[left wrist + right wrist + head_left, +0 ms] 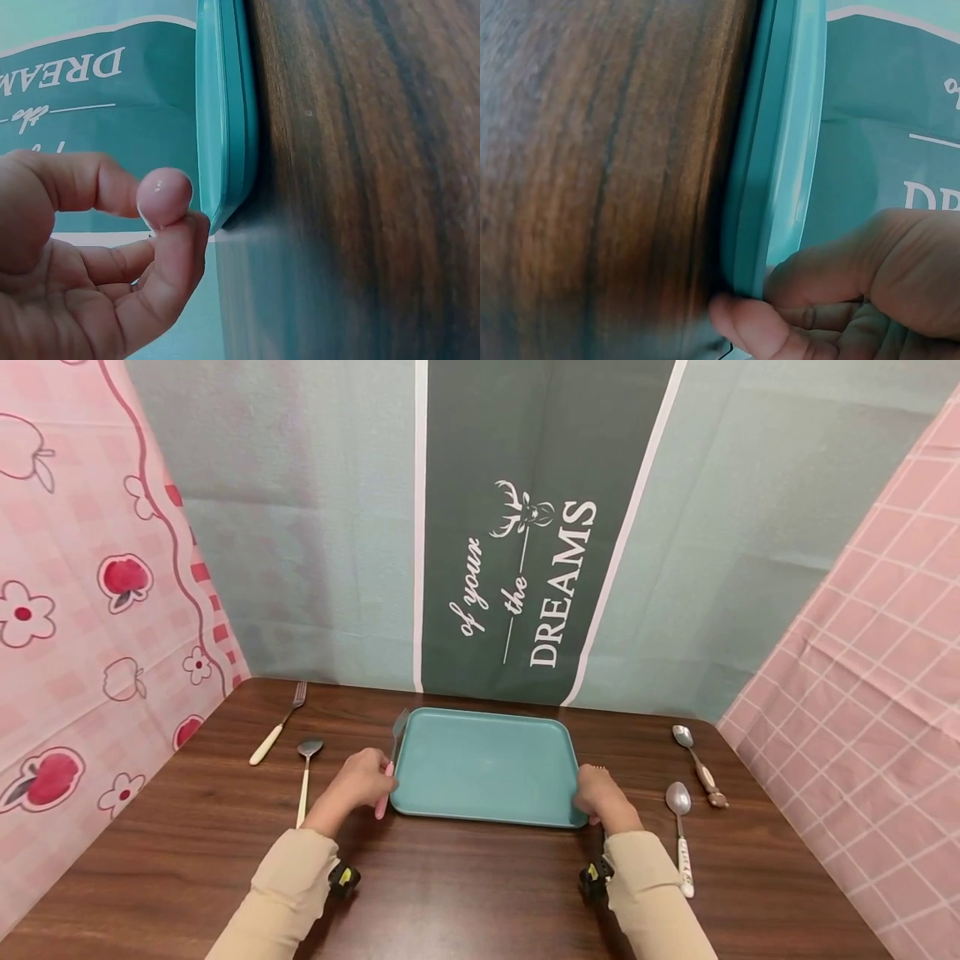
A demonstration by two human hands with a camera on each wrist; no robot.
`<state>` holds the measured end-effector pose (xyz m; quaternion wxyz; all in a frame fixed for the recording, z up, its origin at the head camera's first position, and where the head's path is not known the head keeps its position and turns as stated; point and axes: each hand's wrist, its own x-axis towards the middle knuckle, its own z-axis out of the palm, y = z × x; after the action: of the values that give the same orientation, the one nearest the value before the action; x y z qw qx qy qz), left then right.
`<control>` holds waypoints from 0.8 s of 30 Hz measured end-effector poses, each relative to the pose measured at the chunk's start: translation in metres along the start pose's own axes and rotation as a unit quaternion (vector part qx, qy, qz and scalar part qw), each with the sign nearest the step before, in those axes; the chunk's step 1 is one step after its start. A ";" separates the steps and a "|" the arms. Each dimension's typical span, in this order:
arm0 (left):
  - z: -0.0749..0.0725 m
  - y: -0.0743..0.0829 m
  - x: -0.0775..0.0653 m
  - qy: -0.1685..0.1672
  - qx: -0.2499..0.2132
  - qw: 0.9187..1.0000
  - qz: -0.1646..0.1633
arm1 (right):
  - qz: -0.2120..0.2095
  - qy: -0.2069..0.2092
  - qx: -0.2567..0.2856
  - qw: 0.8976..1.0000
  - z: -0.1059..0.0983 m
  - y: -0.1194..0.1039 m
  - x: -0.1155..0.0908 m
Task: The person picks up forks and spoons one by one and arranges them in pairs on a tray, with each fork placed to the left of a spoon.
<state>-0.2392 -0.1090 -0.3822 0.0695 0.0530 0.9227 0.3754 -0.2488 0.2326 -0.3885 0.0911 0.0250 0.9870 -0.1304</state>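
My left hand (365,777) pinches the pink handle (165,196) of a fork (399,727) between thumb and fingers. The fork lies along the left side of a teal rectangular tray (487,762), tines pointing away from me. At the tray's near right corner, my right hand (600,793) grips the edge. In the right wrist view its thumb is against the tray rim (799,150) and a fingertip (754,326) comes round the outer side. Small gold-coloured tips (597,767) show just beyond that hand; the rest of that item is hidden.
On the left of the brown wooden table (480,885) lie a cream-handled fork (279,731) and a spoon (306,777). Two spoons lie at the right, one with a brown figured handle (705,777), another with a white patterned handle (683,852). Cloth hangs around the table.
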 end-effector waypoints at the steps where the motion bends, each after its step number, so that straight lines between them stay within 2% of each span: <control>1: 0.001 0.000 0.001 -0.003 -0.009 1.000 -0.002 | -0.002 0.000 -0.009 1.000 0.000 0.000 0.000; 6: 0.004 0.001 0.007 -0.008 -0.038 0.999 -0.009 | -0.012 0.007 -0.039 0.999 0.000 -0.003 -0.002; 16: 0.012 0.005 0.015 -0.008 -0.028 1.000 -0.012 | 0.013 0.006 -0.015 1.000 -0.002 -0.006 -0.005; 24: 0.016 0.001 0.021 -0.014 -0.026 1.000 -0.009 | -0.015 0.017 -0.055 0.998 0.001 -0.008 -0.003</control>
<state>-0.2569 -0.0942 -0.3942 0.0870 0.0477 0.9121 0.3978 -0.2466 0.2248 -0.3873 0.0737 0.0073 0.9943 -0.0766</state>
